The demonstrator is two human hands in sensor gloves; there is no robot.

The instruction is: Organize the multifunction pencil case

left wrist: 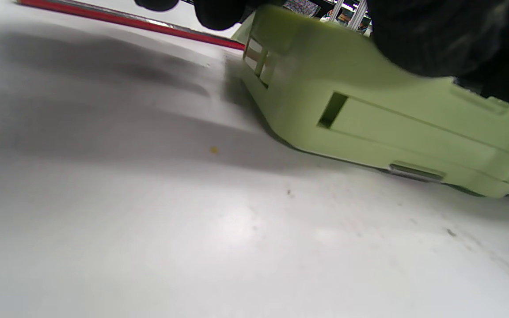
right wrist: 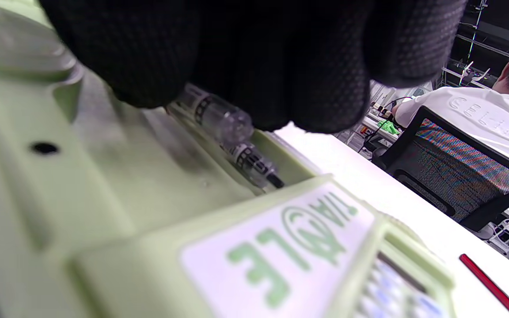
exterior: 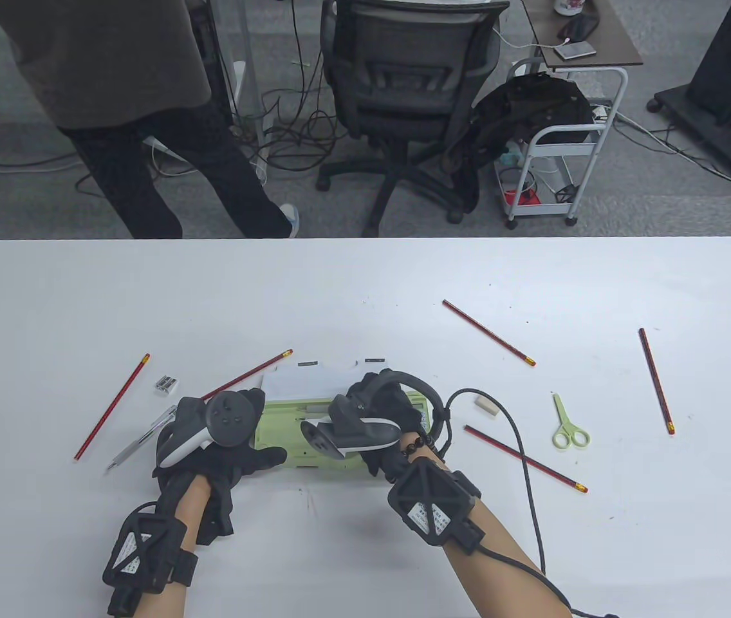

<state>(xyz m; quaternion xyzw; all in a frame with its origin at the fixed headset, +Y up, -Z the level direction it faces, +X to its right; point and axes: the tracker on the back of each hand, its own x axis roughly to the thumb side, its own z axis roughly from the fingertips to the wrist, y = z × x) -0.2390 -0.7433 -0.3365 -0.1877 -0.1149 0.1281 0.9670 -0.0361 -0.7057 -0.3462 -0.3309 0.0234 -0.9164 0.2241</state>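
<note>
In the case (exterior: 288,444), near the table's front edge, one clear pen (right wrist: 232,141) is already lying along a slot, and the right hand (exterior: 372,412) is right on it — fingers curled down over the barrel, pinching or pressing it home; which of the two is hard to call. The left hand (exterior: 224,444) steadies the case's left end, thumb laid flat along the front, fingers over the top, not plainly clamped. So, early days by my reading: one pen in, plenty out. Left of the case lie a red pencil (exterior: 112,407), a sharpener (exterior: 165,385) and another pen (exterior: 140,439); a second pencil (exterior: 246,374) runs just behind the left hand. Right of the case: three more pencils (exterior: 489,333), an eraser (exterior: 485,405) and green scissors (exterior: 568,426), all well apart from it. The lid stands open at the back.
</note>
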